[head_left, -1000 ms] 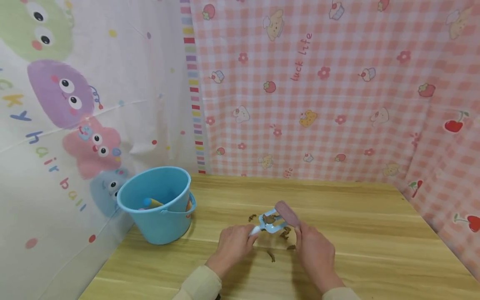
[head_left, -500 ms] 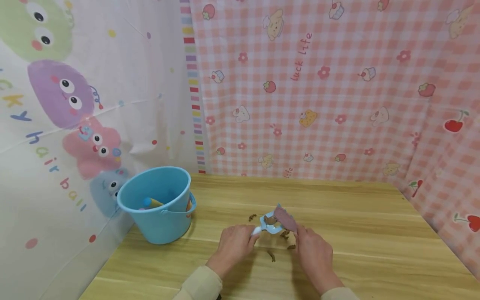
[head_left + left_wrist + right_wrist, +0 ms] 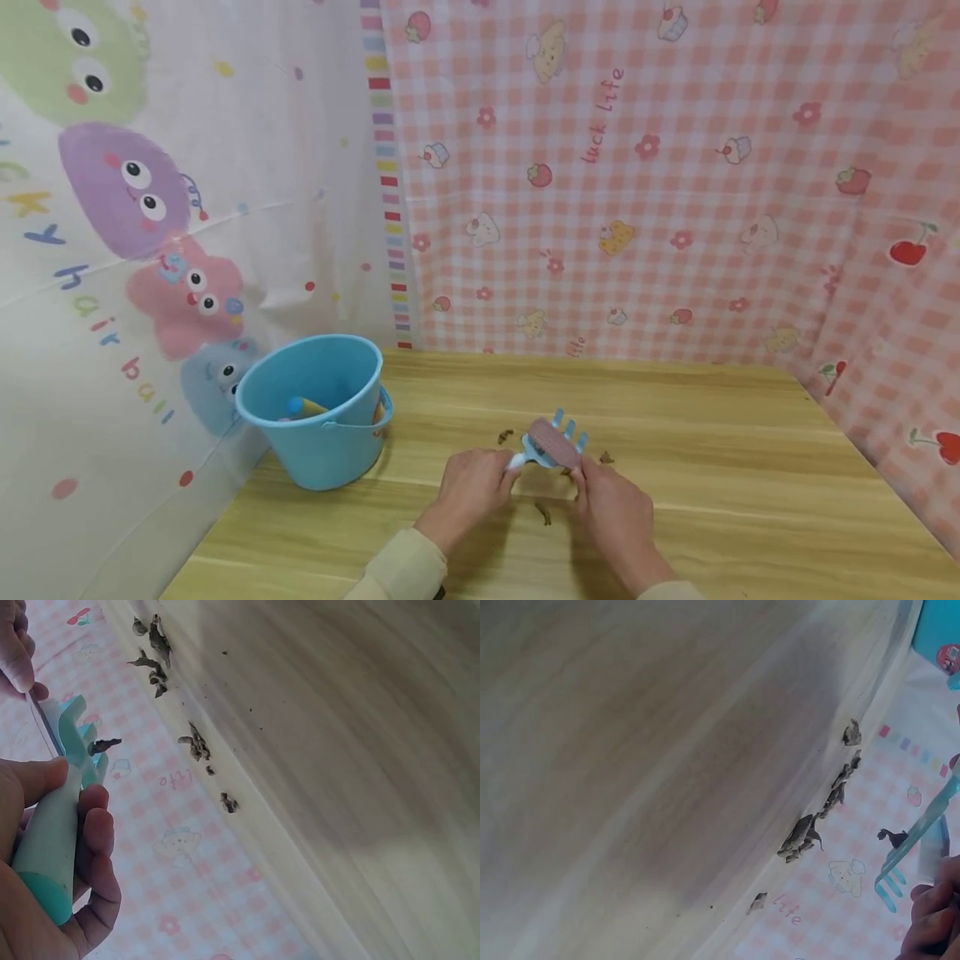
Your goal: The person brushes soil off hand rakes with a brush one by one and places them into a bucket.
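Observation:
My left hand (image 3: 474,485) grips the white handle of a light-blue toy hand rake (image 3: 73,739), its tines pointing away to the right. My right hand (image 3: 619,502) pinches one end of a flat, purplish-pink pad (image 3: 554,442) with rounded ends. That pad lies across the base of the rake head, leaving the tine tips showing. A dark brown shrivelled scrap (image 3: 103,745) sticks out from the underside of the rake in both wrist views. More brown scraps (image 3: 543,513) lie on the table around and below the tools.
A light-blue bucket (image 3: 315,450) stands at the left of the wood-grain table (image 3: 720,483), with a yellow-and-blue object (image 3: 303,406) inside. A pink checked cloth (image 3: 645,192) hangs behind, and a white cartoon-print cloth (image 3: 300,167) hangs at the left.
The pad has slid from the tine tips toward the handle, uncovering the tines, as my right hand moved left. A brown scrap now lies farther right. The left hand stays nearly still.

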Demonstrator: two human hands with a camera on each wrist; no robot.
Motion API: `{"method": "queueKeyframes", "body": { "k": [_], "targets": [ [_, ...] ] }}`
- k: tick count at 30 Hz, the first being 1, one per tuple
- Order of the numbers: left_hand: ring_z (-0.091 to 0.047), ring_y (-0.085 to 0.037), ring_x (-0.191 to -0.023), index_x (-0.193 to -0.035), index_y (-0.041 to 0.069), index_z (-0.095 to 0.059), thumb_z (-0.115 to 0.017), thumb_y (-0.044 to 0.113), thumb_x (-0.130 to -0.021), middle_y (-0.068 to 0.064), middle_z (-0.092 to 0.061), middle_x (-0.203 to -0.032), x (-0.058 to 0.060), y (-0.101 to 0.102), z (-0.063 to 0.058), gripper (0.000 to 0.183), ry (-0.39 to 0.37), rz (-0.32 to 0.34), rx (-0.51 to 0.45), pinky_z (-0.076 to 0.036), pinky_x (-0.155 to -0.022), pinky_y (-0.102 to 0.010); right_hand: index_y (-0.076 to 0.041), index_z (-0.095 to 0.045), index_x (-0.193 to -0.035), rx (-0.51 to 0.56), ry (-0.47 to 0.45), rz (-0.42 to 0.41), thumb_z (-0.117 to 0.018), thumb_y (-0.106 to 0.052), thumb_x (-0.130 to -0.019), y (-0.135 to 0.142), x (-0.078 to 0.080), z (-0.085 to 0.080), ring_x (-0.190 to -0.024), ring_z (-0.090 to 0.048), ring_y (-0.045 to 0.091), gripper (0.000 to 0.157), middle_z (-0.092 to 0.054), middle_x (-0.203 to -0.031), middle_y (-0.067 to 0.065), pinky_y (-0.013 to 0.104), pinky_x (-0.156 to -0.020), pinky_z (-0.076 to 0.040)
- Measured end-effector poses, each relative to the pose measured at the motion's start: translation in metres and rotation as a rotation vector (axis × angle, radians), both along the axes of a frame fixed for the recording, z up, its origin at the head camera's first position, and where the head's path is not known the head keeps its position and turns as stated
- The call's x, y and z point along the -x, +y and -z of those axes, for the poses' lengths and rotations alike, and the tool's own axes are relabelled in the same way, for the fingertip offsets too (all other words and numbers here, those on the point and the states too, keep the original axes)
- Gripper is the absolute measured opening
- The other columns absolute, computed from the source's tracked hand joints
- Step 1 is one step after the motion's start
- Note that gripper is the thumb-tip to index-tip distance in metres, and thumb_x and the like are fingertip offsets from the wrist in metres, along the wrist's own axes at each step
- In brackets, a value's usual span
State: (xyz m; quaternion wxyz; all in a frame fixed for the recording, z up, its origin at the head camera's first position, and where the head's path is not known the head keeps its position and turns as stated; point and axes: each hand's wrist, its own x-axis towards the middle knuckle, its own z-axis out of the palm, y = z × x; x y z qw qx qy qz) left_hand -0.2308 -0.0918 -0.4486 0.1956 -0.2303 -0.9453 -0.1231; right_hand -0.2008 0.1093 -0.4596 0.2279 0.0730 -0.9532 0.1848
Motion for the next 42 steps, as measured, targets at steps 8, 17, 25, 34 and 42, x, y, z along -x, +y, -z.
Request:
{"method": "queueKeyframes", "body": {
  "k": [8,17,25,34,42],
  "targets": [
    [-0.036,-0.005,-0.047,-0.065,0.020,-0.049,-0.070,0.027,-0.091,0.010,-0.041,-0.055,0.001,0.002,0.001,0.035,0.015,0.001,0.008,-0.031,-0.044,-0.022,-0.004,-0.068,-0.118,0.034,-0.039,0.036,-0.059,-0.021,-0.099,0.008,0.001,0.001,-0.073,-0.068,0.037,0.026,-0.071,-0.093,0.015,0.049,-0.052,-0.050],
    [-0.035,-0.005,-0.047,-0.065,0.020,-0.047,-0.071,0.028,-0.091,0.010,-0.040,-0.055,-0.001,0.003,0.002,0.037,0.031,-0.008,0.017,-0.030,-0.043,-0.023,-0.004,-0.068,-0.115,0.019,-0.029,0.048,-0.063,-0.020,-0.097,0.016,0.004,0.001,-0.060,-0.062,0.030,0.025,-0.066,-0.078,0.010,0.042,-0.047,-0.047],
    [-0.036,-0.005,-0.048,-0.066,0.020,-0.050,-0.070,0.028,-0.092,0.011,-0.042,-0.055,0.001,0.002,0.003,0.033,-0.004,-0.021,0.018,-0.031,-0.043,-0.024,-0.003,-0.066,-0.108,0.020,0.041,0.047,-0.061,-0.019,-0.098,0.016,0.003,-0.002,-0.062,-0.063,0.032,0.020,-0.065,-0.077,0.011,0.045,-0.047,-0.047],
    [-0.037,-0.005,-0.047,-0.069,0.018,-0.051,-0.070,0.029,-0.091,0.010,-0.043,-0.055,0.002,0.003,0.003,0.031,0.031,-0.027,0.045,-0.032,-0.043,-0.024,-0.006,-0.068,-0.106,-0.050,0.107,-0.038,-0.067,-0.018,-0.094,0.002,-0.003,0.006,-0.054,-0.061,0.027,0.017,-0.063,-0.071,0.006,0.040,-0.041,-0.044],
    [-0.036,-0.006,-0.046,-0.066,0.019,-0.045,-0.069,0.030,-0.091,0.009,-0.040,-0.054,0.001,0.005,0.005,0.037,0.085,-0.033,0.041,-0.030,-0.043,-0.026,-0.005,-0.068,-0.102,-0.004,-0.018,0.030,-0.062,-0.020,-0.097,0.013,0.002,0.005,-0.059,-0.063,0.029,0.017,-0.066,-0.076,0.009,0.041,-0.044,-0.045]
  ]
}}
